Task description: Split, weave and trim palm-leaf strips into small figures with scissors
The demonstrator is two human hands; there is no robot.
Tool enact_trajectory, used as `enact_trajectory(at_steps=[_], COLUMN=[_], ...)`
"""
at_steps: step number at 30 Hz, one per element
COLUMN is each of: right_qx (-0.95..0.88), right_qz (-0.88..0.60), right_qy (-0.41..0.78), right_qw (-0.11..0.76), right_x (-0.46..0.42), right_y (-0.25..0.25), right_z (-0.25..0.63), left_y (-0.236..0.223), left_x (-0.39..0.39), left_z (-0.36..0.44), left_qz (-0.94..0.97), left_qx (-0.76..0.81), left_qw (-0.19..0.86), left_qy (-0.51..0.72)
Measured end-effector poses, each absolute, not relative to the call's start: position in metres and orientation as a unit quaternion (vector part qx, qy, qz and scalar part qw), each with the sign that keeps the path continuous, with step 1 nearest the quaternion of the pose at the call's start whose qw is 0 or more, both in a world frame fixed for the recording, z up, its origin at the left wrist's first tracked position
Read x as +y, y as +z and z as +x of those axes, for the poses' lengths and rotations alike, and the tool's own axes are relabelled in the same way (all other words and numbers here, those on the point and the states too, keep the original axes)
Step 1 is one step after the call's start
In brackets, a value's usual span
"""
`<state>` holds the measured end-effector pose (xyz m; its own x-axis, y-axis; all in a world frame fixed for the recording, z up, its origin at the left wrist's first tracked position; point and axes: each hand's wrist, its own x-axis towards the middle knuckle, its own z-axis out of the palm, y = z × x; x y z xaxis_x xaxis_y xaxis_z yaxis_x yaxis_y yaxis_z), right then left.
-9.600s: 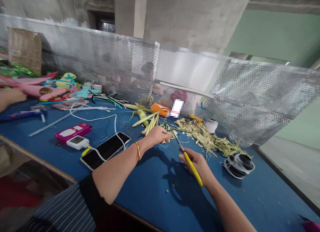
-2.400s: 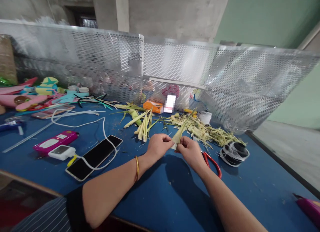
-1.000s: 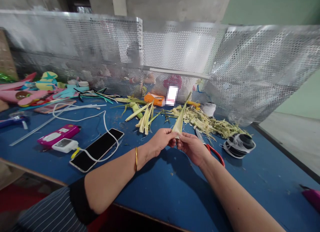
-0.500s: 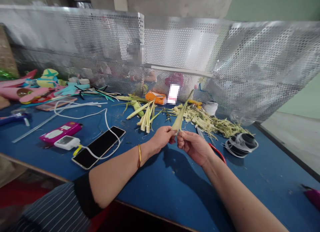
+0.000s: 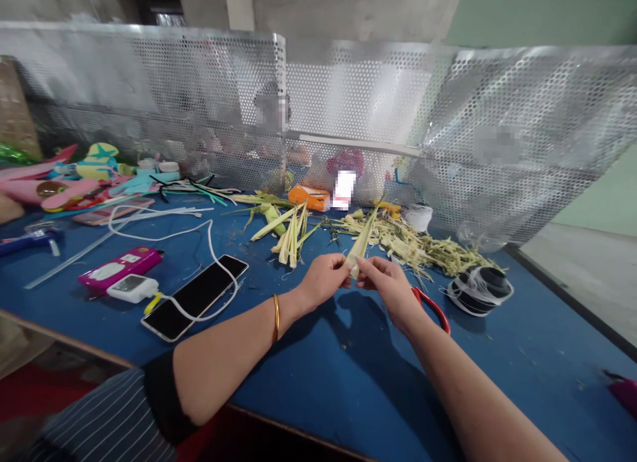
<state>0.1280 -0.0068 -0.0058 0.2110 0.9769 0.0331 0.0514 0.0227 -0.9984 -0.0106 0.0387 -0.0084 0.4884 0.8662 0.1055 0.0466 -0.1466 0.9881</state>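
Observation:
Both my hands meet over the blue table (image 5: 323, 382). My left hand (image 5: 323, 279) and my right hand (image 5: 385, 286) each pinch the lower end of a pale green leaf strip (image 5: 362, 239), which points up and away from me. Red-handled scissors (image 5: 432, 306) lie on the table just behind my right hand. A bundle of cut leaf strips (image 5: 291, 231) lies beyond my left hand. A heap of leaf trimmings (image 5: 418, 248) spreads beyond my right hand.
A phone (image 5: 196, 296) on a white cable, a white charger (image 5: 130, 287) and a pink device (image 5: 119, 266) lie left of my arm. A spool of thread (image 5: 478, 289) sits right. A perforated metal screen (image 5: 348, 117) closes the far side. Colourful craft pieces (image 5: 74, 183) crowd the far left.
Earlier my right hand held yellow-handled scissors at the strip; now both hands pinch the leaf strip, whose tip has tilted lower over the last second.

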Motion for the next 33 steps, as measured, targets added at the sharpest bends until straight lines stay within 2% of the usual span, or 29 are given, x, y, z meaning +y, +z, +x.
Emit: enact_trajectory(at_steps=[3, 7, 14, 23, 29, 33], right_qx=[-0.494, -0.515, -0.533, -0.432, -0.394, -0.394], right_qz=[-0.579, -0.573, -0.543, -0.471, -0.436, -0.420], right_qy=[0.345, 0.338, 0.414, 0.584, 0.632, 0.641], right_qw=[0.549, 0.541, 0.499, 0.501, 0.505, 0.508], right_x=[-0.001, 0.002, -0.004, -0.013, -0.015, -0.017], right_y=[-0.015, -0.019, -0.014, 0.002, 0.005, 0.007], right_z=[0.132, 0.137, 0.125, 0.123, 0.123, 0.124], left_y=[-0.007, -0.006, -0.013, -0.016, -0.013, -0.014], left_x=[0.037, 0.038, 0.043, 0.042, 0.040, 0.044], left_z=[-0.013, -0.015, -0.012, -0.009, -0.009, -0.010], left_qz=[0.712, 0.767, 0.732, 0.676, 0.651, 0.665], left_qx=[0.366, 0.386, 0.377, 0.378, 0.378, 0.394], left_qw=[0.489, 0.391, 0.406, 0.477, 0.507, 0.472], left_qy=[0.346, 0.330, 0.396, 0.415, 0.420, 0.424])
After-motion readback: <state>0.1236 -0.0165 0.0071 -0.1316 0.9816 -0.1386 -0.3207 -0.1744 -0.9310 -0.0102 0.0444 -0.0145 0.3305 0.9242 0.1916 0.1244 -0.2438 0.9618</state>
